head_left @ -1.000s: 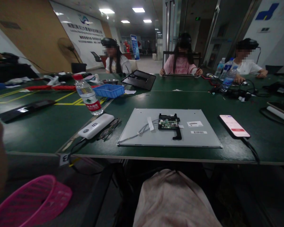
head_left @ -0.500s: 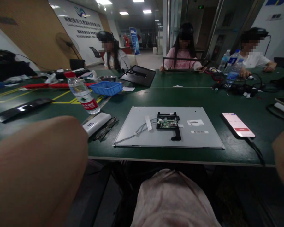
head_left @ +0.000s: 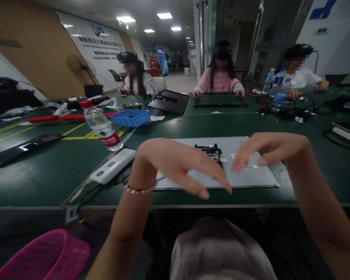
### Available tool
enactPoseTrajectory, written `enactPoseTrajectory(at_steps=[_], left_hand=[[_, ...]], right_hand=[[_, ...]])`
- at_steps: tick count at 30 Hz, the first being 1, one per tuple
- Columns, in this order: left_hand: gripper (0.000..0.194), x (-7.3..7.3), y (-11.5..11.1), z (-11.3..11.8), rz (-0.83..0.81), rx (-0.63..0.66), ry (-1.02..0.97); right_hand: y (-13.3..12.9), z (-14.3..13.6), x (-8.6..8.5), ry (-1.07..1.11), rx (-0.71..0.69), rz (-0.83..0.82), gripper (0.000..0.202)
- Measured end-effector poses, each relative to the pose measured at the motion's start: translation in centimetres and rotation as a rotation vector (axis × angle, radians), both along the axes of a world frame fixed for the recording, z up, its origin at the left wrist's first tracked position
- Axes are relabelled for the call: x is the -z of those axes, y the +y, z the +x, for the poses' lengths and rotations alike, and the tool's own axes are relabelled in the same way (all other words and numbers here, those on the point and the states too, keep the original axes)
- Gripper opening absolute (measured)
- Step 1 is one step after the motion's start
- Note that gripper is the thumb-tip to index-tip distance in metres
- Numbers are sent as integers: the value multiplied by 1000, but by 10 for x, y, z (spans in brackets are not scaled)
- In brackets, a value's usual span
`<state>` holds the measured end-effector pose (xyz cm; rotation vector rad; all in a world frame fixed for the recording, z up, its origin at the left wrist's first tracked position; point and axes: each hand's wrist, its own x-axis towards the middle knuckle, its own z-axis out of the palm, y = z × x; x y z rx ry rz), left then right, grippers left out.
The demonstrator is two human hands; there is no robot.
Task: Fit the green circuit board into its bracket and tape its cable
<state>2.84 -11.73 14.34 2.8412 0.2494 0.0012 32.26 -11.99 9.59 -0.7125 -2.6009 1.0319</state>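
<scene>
A flat grey panel [head_left: 251,179] lies on the green table, with a black bracket and circuit board [head_left: 214,149] near its middle. Over the panel's left part hangs my left hand [head_left: 185,163], holding nothing, fingers apart and pointing down to the right; it hides part of the board and the cables. My right hand [head_left: 265,149] is above the panel's right part, bent at the wrist, its thumb apart from the fingers and nothing held. Neither hand clearly touches the panel. A white power bank [head_left: 113,166] is left of my left hand.
A water bottle [head_left: 103,126] and a blue tray [head_left: 130,118] stand at the left. Black stand parts [head_left: 168,102] lie farther back. Across the table a person holds a black frame [head_left: 221,105]. A pink basket [head_left: 46,256] is below the table at left.
Both my hands have come into view over the panel; earlier only parts of my arms showed. The phone at the right is now hidden. The person opposite has lowered the black frame to the table.
</scene>
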Motion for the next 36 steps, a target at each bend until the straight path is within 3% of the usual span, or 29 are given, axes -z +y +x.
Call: enactPoseTrajectory(at_steps=[2,5,7,10,13,20,28,36], left_hand=[[24,17,38,20,-109,-32,-25],[27,69,90,41,8,-398,-191],[28,104,112,44,45,-533,-294],[27,141,127,39,130,-637,-341],[27,161,129,34,158,-581,-301],[29,171,129,39,133,-409,-221],[34,170,127,42,130,-487,-181],[32,170,124,45,173,-558,-181]], right_hand=[[25,-9,20,-44,131,-61,35],[60,-14,63,-18,472,-79,31],[71,-11,88,-5,619,-101,28],[69,-5,105,-41,654,-141,26],[61,-5,105,-91,607,-153,29],[61,-20,111,-186,496,-115,33],[63,-27,117,-200,504,-53,26],[66,-21,118,-134,535,-133,17]])
